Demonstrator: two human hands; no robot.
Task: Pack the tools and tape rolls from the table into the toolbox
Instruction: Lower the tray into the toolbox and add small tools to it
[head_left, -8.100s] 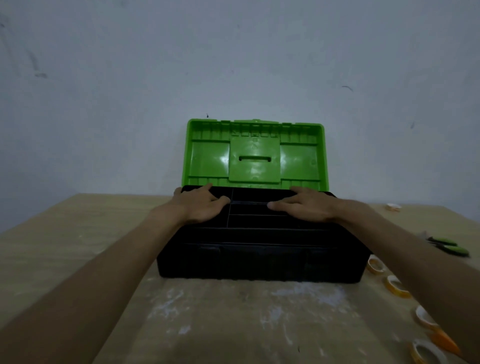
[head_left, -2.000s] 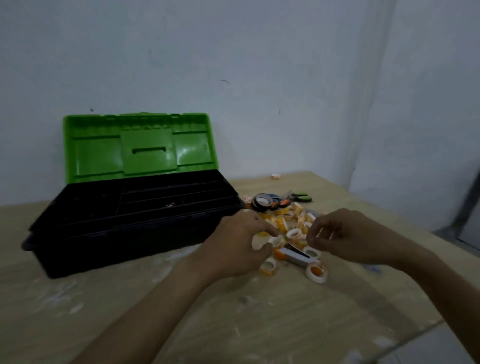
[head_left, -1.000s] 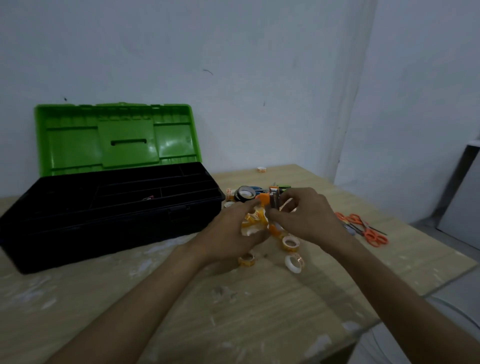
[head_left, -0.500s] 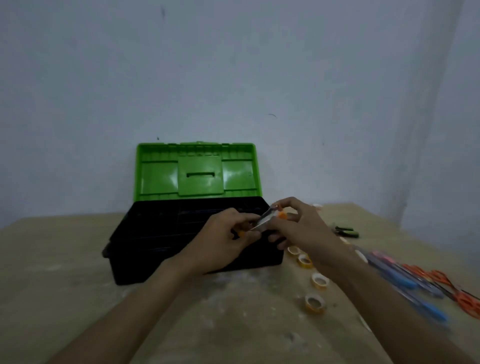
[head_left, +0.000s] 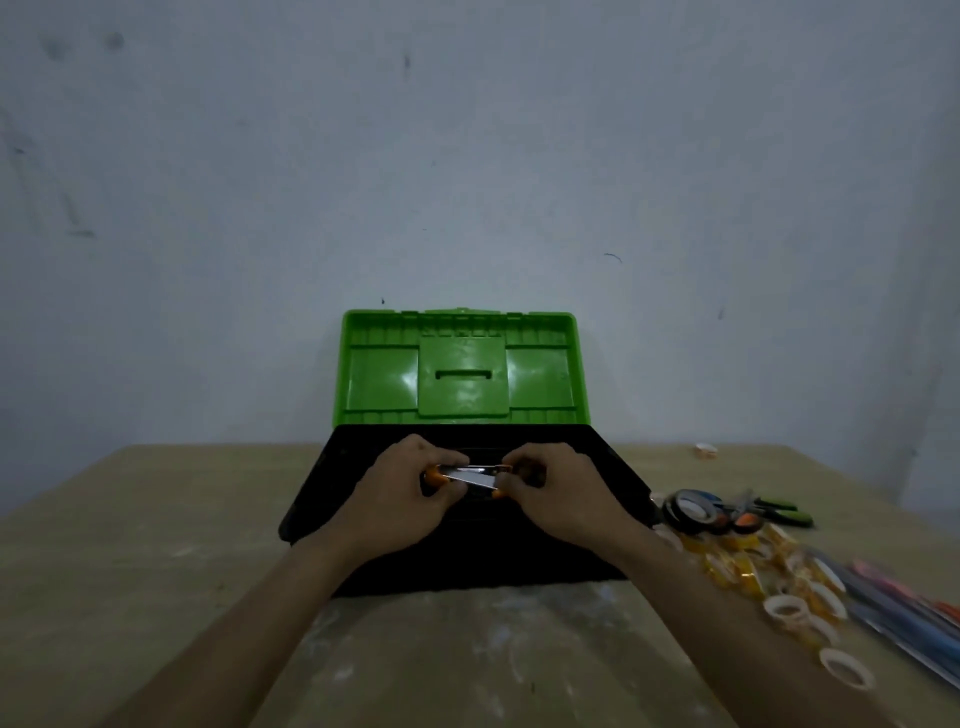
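Observation:
The black toolbox (head_left: 618, 488) stands open in the middle of the table, its green lid (head_left: 462, 366) upright against the wall. Over the box's tray, my left hand (head_left: 400, 499) and my right hand (head_left: 558, 493) together grip a small silver tool with orange ends (head_left: 470, 475), one hand at each end. Right of the box lies a pile of yellow and white tape rolls (head_left: 753, 566), with black tape rolls (head_left: 691, 512) behind them. The tray under my hands is hidden.
Green-handled pliers (head_left: 779, 509) lie beyond the pile. Blurred long tools with blue and orange handles (head_left: 904, 618) reach toward the right edge. One small tape roll (head_left: 705, 451) sits near the wall. A grey wall is close behind the box.
My view has swung back to face the toolbox squarely. Both hands have carried the silver and orange tool from the pile at the right to above the open box.

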